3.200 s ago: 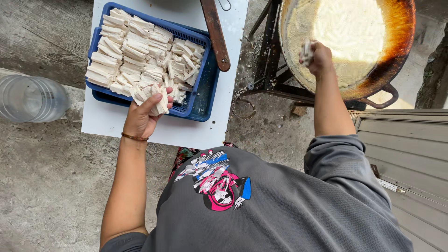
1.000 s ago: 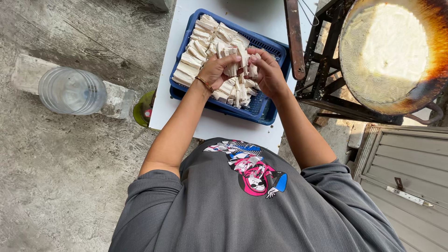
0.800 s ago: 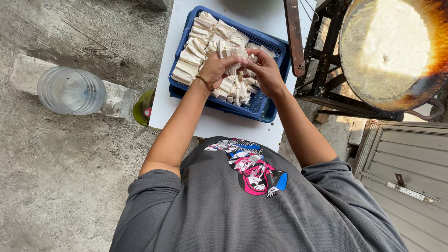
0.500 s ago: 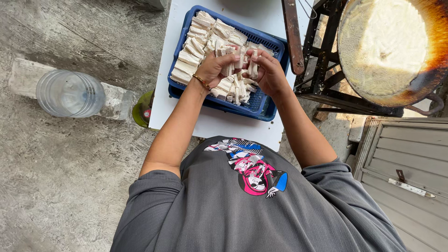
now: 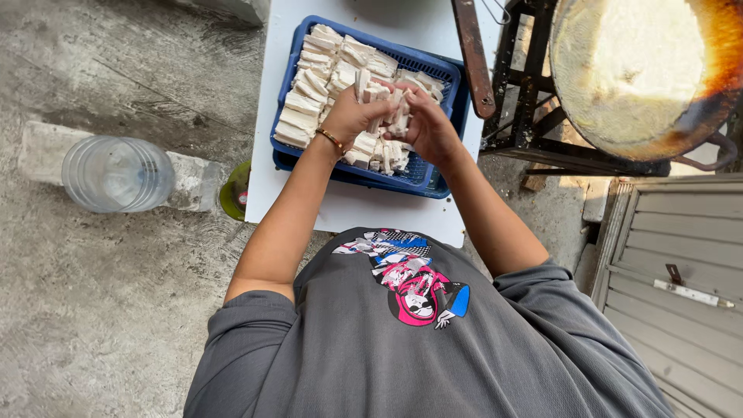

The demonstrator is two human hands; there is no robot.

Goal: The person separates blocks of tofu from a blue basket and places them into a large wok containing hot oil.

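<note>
Both of my hands meet over the near right part of a blue plastic basket (image 5: 288, 147) filled with pale cut strips (image 5: 309, 85). My left hand (image 5: 350, 116), a bracelet on its wrist, and my right hand (image 5: 428, 128) together clasp a bunch of the pale strips (image 5: 396, 114), which stick up between the fingers. More loose strips lie in the basket just below the hands.
The basket sits on a white table (image 5: 371, 213). To the right a large wok (image 5: 642, 70) of bubbling oil rests on a dark metal stand (image 5: 534, 116). A clear plastic jug (image 5: 116, 174) stands on the concrete floor at left. A metal cabinet (image 5: 681, 271) is at right.
My right hand has come back from the wok to the basket. Both hands now gather strips together and have lifted the bunch slightly.
</note>
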